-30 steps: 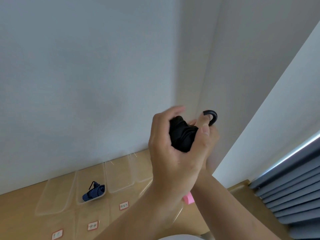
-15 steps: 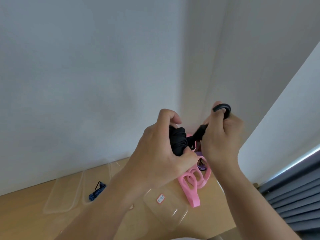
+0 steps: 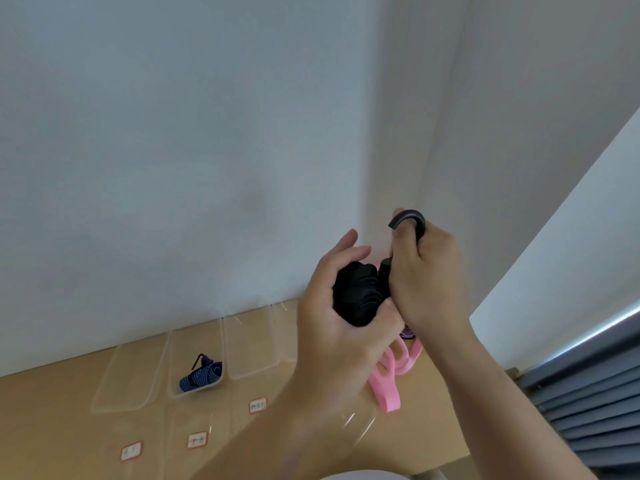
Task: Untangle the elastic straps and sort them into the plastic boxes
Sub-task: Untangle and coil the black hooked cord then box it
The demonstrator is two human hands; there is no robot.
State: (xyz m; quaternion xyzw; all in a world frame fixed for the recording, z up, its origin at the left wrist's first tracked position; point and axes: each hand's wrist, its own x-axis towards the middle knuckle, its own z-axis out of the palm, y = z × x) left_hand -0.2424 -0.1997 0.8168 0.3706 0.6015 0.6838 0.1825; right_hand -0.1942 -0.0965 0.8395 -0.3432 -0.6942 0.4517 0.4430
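Tabletop [image 3: 52, 427]: wood, with a row of clear plastic boxes [image 3: 128, 379] along the wall and one more clear box [image 3: 358, 422] nearer the camera. Left hand [image 3: 339, 327] and right hand [image 3: 427, 282] are both raised above the table, touching each other. Left fingers curl round the black strap bundle [image 3: 356, 294], thumb across its lower edge; the top two fingers look half straightened. Right fingers close on the strap end [image 3: 385, 271], just right of the bundle. Key geometry: the free end runs up and right from the bundle to the hook, so the right hand has the end and the left has the mass. My read: pull apart along that line to pay the strap out. Boxes lie down-left, nearer the left hand. Pink strap [image 3: 388, 388] lies on the table under the hands, loops overlapping, unsorted. Blue striped strap [image 3: 202, 375] sits in the second box from left [image 3: 173, 362]. Hook [image 3: 408, 218] sticks out the top of the right fist, arching over one fingertip. Small labels [image 3: 258, 406] in front of the boxes, text unreadable.
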